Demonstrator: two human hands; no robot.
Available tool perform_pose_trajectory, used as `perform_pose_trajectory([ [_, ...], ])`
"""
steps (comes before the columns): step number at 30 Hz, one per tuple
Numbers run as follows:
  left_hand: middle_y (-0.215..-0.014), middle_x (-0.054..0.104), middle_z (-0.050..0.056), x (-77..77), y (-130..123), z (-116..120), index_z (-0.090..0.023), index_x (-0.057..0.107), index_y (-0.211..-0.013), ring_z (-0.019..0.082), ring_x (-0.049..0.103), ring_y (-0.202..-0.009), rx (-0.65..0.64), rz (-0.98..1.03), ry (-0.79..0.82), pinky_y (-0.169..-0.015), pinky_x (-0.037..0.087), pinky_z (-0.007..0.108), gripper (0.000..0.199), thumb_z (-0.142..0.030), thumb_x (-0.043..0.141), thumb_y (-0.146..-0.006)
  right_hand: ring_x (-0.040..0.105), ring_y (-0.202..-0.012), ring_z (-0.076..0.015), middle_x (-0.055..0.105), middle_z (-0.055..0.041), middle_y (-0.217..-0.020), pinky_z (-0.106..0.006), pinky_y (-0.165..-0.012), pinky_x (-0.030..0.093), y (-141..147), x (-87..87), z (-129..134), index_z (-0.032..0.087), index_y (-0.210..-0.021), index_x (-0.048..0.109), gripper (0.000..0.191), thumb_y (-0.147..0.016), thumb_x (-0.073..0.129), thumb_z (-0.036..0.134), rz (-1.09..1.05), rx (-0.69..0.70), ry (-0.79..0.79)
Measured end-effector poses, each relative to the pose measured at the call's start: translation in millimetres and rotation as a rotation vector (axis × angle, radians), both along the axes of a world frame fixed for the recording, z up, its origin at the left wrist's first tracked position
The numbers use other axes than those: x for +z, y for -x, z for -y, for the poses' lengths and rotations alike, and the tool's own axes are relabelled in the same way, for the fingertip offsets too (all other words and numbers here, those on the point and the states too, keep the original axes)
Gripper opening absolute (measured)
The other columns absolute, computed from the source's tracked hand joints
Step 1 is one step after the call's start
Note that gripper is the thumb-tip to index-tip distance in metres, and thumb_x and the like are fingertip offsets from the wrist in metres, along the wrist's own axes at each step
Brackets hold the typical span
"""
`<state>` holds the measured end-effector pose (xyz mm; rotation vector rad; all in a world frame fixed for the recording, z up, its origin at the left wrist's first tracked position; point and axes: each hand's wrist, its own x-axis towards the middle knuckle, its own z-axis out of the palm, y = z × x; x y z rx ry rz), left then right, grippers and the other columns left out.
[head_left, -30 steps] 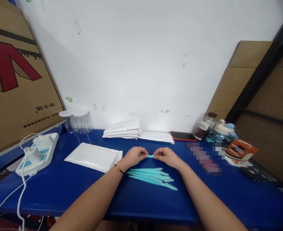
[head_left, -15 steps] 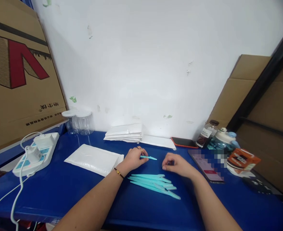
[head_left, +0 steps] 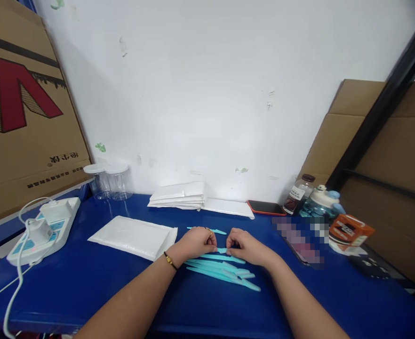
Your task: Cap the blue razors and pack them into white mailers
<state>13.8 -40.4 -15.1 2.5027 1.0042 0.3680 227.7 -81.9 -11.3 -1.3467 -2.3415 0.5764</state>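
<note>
Both hands meet over the table around a turquoise eyebrow razor (head_left: 222,251). My left hand (head_left: 196,245), with a ring and a bracelet, pinches its left end; my right hand (head_left: 248,245) has its fingertips closed at the other end. Just beyond the fingers lies a single eyebrow razor (head_left: 220,231), partly covered by my left hand. Nearer to me, several more razors (head_left: 225,272) lie fanned out in an overlapping pile. A white padded mailer (head_left: 131,236) rests flat to the left of my left hand.
White mailers (head_left: 177,195) are stacked against the wall. To the right are a red-edged phone (head_left: 267,207), a second phone (head_left: 297,242), bottles (head_left: 299,195) and an orange box (head_left: 350,231). At left stand clear jars (head_left: 119,182) and a power strip (head_left: 64,230) with trailing cables.
The razor my left hand held now lies on the table beyond the hands. Both hands have come together nearer the pile, with another razor between them.
</note>
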Motion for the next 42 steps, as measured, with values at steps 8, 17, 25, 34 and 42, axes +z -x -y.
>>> perform_pose_trajectory([
  [8, -0.079, 0.065, -0.003, 3.2, 3, -11, -0.023, 0.065, -0.073, 0.014, 0.057, -0.075, 0.141, -0.013, -0.143, -0.07, 0.032, 0.025, 0.008, -0.029, 0.061, -0.078, 0.053, -0.066, -0.0135, 0.059, -0.0008, -0.075, -0.023, -0.059, 0.039, -30, 0.5, -9, 0.018, -0.067, 0.062, 0.007, -0.072, 0.063, 0.024, -0.052, -0.229, 0.016],
  [17, -0.086, 0.063, -0.001, 10.5, 5, 2, -0.024, 0.065, -0.087, 0.014, 0.057, -0.08, 0.116, 0.1, -0.141, -0.07, 0.036, 0.024, 0.022, -0.042, 0.064, -0.074, 0.054, -0.069, -0.0146, 0.061, -0.0006, -0.078, -0.023, -0.062, 0.039, -33, 10.4, 1, 0.02, -0.07, 0.066, 0.022, -0.062, 0.073, 0.04, -0.005, -0.193, 0.02],
  [25, -0.068, 0.063, -0.003, 6.0, -3, 8, -0.021, 0.067, -0.076, 0.011, 0.054, -0.06, -0.014, -0.051, 0.034, -0.052, 0.031, 0.021, 0.017, -0.037, 0.066, -0.071, 0.05, -0.061, -0.0103, 0.057, 0.0007, -0.075, -0.02, -0.053, 0.035, -5, 1.1, 6, 0.018, -0.068, 0.063, 0.014, -0.069, 0.069, 0.03, 0.01, -0.078, 0.13],
  [34, -0.075, 0.066, -0.002, 12.3, 16, -14, -0.022, 0.067, -0.076, 0.013, 0.059, -0.072, 0.201, -0.087, -0.08, -0.063, 0.034, 0.022, 0.013, -0.034, 0.066, -0.072, 0.053, -0.065, -0.0142, 0.059, -0.0008, -0.073, -0.023, -0.057, 0.038, -44, 3.0, -8, 0.018, -0.066, 0.062, 0.016, -0.065, 0.071, 0.031, 0.032, -0.3, 0.027],
  [42, -0.076, 0.064, -0.002, 18.4, 12, 8, -0.022, 0.069, -0.08, 0.012, 0.057, -0.068, -0.078, 0.006, 0.098, -0.054, 0.035, 0.019, 0.028, -0.045, 0.07, -0.065, 0.051, -0.062, -0.0112, 0.057, -0.0002, -0.074, -0.021, -0.055, 0.038, -14, 9.6, 8, 0.017, -0.07, 0.065, 0.017, -0.073, 0.065, 0.034, -0.081, -0.044, 0.168],
])
